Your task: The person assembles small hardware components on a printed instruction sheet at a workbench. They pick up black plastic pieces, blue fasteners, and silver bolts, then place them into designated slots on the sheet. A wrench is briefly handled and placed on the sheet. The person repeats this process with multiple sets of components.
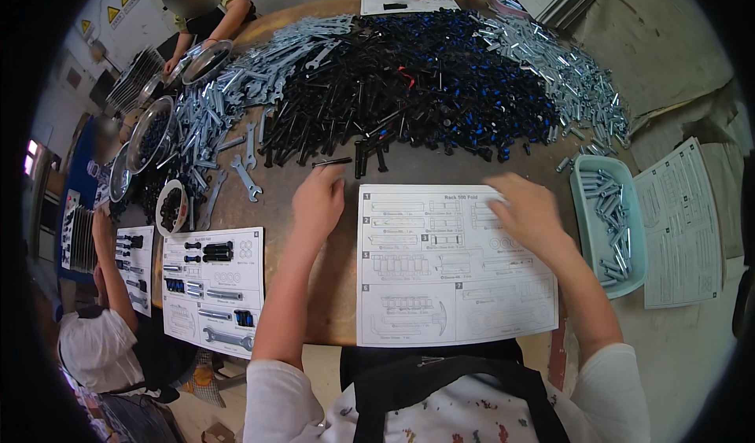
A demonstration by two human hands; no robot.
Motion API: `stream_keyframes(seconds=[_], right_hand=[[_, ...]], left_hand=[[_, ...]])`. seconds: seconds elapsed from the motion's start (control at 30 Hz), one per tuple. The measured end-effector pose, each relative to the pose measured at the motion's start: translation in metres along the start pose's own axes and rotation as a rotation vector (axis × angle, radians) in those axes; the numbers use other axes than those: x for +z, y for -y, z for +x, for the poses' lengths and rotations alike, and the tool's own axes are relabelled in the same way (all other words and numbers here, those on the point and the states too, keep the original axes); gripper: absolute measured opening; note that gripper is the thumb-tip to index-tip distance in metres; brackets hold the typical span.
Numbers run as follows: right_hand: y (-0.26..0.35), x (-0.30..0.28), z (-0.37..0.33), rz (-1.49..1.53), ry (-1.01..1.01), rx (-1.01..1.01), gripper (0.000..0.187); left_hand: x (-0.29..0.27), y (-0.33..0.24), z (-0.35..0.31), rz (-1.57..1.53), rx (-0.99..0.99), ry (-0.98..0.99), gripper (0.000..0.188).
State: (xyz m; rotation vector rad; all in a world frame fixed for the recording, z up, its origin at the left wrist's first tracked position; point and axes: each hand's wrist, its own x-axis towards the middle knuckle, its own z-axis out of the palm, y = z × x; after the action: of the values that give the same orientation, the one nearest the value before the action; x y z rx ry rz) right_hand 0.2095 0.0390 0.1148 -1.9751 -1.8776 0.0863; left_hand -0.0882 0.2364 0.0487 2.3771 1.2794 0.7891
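Note:
A printed parts sheet (458,333) with outline drawings lies in front of me at the table's near edge. My left hand (321,195) is beside its upper left corner, fingers pinched at a black bolt (332,161) just short of the pile. Over the sheet's upper right part is my right hand (519,207), smeared by motion, so its fingers are unclear. Ahead lies a heap of black bolts (330,116), mixed with blue-marked black fasteners (503,97). A few black bolts (362,158) stick out at its near edge.
Silver wrenches (247,179) spread along the left, silver sleeves (582,89) at the far right. A pale green tray (641,242) holds more sleeves. Left stand a bowl of black parts (182,221) and a sheet with parts laid on it (174,317). Co-workers sit around the table.

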Motion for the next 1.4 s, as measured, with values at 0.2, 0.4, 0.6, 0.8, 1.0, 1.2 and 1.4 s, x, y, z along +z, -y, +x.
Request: stream_keyframes(seconds=[0.2, 0.4, 0.6, 0.8, 1.0, 1.2, 1.4], right_hand=[[0.020, 0.127, 0.140, -0.030, -0.116, -0.374, 0.028], [0.031, 0.161, 0.183, -0.343, -0.148, -0.511, 0.009], [0.033, 0.147, 0.180, -0.037, -0.078, -0.338, 0.018], [0.051, 0.147, 0.163, 0.136, 0.022, 0.156, 0.024], [0.074, 0.133, 0.158, 0.050, 0.293, 0.269, 0.030], [0.045, 0.102, 0.144, 0.078, 0.243, 0.299, 0.026], [-0.062, 0.027, 0.026, 0.224, -0.062, 0.218, 0.025]], left_hand=[[0.023, 0.037, 0.056, 0.600, 0.101, 0.177, 0.018], [0.015, 0.057, 0.060, 0.414, 0.136, 0.208, 0.015], [0.020, 0.036, 0.065, 0.202, 0.437, 0.245, 0.019], [0.023, 0.026, 0.078, 0.457, 0.628, 0.321, 0.011], [0.014, 0.028, 0.084, 0.596, 0.807, 0.369, 0.014], [-0.003, 0.042, 0.085, 0.537, 0.733, 0.412, 0.012], [-0.004, -0.016, 0.054, 0.122, 0.372, 0.255, 0.016]])
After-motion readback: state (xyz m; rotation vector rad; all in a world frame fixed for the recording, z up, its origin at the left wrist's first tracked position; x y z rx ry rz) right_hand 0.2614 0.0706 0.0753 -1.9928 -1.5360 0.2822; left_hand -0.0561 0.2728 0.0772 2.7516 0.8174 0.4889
